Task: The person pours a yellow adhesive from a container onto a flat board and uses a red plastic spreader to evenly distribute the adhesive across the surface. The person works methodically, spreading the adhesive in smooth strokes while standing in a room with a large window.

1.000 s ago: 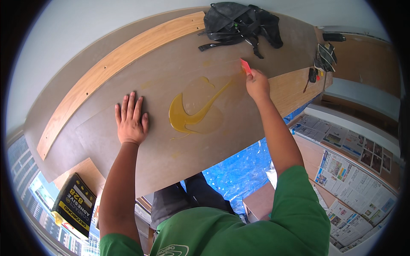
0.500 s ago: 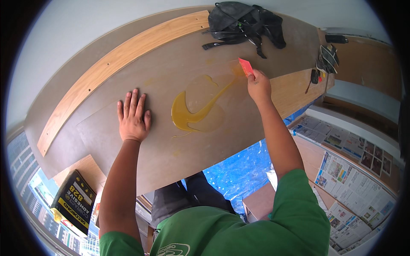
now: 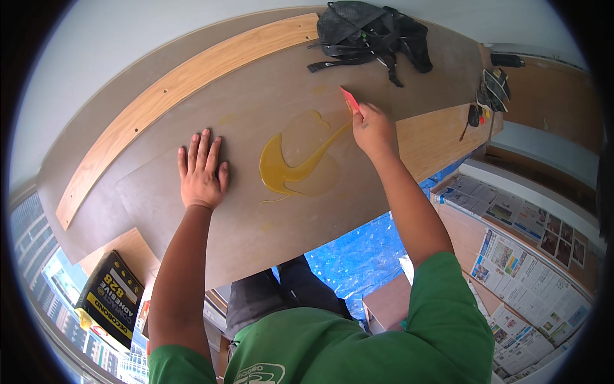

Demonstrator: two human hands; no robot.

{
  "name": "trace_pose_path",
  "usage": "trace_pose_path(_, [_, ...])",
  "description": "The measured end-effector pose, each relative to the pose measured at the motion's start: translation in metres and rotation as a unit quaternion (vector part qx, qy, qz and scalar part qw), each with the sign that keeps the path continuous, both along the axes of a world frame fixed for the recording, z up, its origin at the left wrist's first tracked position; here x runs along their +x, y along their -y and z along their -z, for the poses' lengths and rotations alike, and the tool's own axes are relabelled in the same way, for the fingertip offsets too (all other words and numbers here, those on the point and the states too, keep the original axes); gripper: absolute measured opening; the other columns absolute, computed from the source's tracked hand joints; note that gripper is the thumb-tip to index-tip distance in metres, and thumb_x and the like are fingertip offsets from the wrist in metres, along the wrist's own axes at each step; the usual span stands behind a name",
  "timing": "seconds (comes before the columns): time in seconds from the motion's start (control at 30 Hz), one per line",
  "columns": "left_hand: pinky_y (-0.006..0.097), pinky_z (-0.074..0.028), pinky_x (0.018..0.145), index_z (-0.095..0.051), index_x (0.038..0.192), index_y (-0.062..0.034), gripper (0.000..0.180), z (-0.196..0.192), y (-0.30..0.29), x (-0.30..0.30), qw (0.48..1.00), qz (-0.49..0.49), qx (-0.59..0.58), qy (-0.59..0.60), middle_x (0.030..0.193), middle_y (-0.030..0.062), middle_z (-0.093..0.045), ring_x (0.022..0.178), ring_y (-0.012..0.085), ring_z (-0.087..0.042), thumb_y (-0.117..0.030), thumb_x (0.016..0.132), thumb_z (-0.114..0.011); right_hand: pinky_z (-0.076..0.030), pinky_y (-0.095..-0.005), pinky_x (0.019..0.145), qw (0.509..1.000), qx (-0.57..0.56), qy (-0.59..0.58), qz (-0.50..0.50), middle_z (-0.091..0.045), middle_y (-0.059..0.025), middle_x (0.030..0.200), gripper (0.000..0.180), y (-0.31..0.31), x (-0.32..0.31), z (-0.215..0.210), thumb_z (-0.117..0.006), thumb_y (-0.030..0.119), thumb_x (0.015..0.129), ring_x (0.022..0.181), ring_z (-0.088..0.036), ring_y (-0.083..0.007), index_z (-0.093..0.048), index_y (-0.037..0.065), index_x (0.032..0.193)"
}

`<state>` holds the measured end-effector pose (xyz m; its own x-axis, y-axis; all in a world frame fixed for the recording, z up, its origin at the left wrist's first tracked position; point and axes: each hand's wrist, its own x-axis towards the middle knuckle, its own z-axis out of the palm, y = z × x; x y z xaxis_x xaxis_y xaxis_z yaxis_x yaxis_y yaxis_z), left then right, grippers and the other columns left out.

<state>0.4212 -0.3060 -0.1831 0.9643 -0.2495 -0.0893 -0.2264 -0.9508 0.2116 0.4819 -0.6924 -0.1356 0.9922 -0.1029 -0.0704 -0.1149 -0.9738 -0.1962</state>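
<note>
My right hand (image 3: 374,131) grips a flat red plastic spreader (image 3: 348,98), its blade tilted over the grey-brown sheet (image 3: 240,240). The lower part of the spreader is hidden by my fingers. A thick yellow glue puddle (image 3: 275,169) lies curved in the middle of the sheet, and a thin streak of it runs up to the right, close to the spreader. To the left of the puddle, my left hand (image 3: 203,176) rests palm down on the sheet with its fingers stretched out, holding nothing.
A long wooden strip (image 3: 192,70) with holes lies along the far side. Beyond my right hand sits a black backpack (image 3: 364,38). A black and yellow adhesive can (image 3: 112,297) stands at the left. Blue plastic sheeting (image 3: 358,256) and newspaper (image 3: 531,281) cover surfaces below.
My right hand has moved left with the spreader, which now appears more edge-on. My left hand stays flat in its place on the sheet.
</note>
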Motion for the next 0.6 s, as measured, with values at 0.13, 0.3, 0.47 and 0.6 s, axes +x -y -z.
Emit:
trace_pose_path(0.13, [0.048,-0.008,0.126,-0.039,0.152,-0.0205,0.056,0.001,0.000,0.000,1.000,0.000,-0.002,0.000,0.165,0.0006,-0.027,0.153,0.0232,-0.020,-0.032,0.098,-0.045,-0.053,-0.0459,0.080,0.999,0.029,-0.008,-0.018,-0.067,-0.0087,0.098,0.009,-0.031,-0.010,-0.002,-0.059,0.013,0.090,0.098,-0.062,-0.0329,-0.063,0.006,0.093])
trace_pose_path(0.3, [0.048,-0.008,0.126,-0.040,0.152,-0.0203,0.055,0.004,0.000,0.000,1.000,0.001,-0.008,0.011,0.164,0.0007,-0.028,0.153,0.0235,-0.021,-0.031,0.098,-0.046,-0.053,-0.0448,0.081,0.996,0.086,-0.031,-0.010,-0.067,-0.0085,0.100,0.011,-0.049,-0.024,-0.012,-0.059,0.013,0.091,0.099,-0.061,-0.0320,-0.064,0.006,0.097])
trace_pose_path(0.47, [0.048,-0.009,0.126,-0.040,0.152,-0.0227,0.054,0.006,-0.002,-0.001,1.000,-0.003,0.003,0.016,0.164,-0.0009,-0.028,0.153,0.0217,-0.021,-0.035,0.100,-0.042,-0.051,-0.0440,0.084,0.993,0.084,0.072,0.038,-0.067,-0.0099,0.107,0.019,0.006,-0.045,-0.015,-0.058,0.015,0.096,0.098,-0.060,-0.0339,-0.066,0.007,0.110])
trace_pose_path(0.6, [0.048,-0.009,0.126,-0.040,0.152,-0.0219,0.054,0.006,0.002,-0.001,1.000,0.007,0.003,0.017,0.164,-0.0002,-0.028,0.153,0.0224,-0.021,-0.035,0.100,-0.042,-0.049,-0.0434,0.087,0.992,0.009,0.110,0.064,-0.067,-0.0104,0.110,0.026,0.045,-0.080,0.002,-0.058,0.016,0.097,0.098,-0.058,-0.0349,-0.066,0.007,0.120])
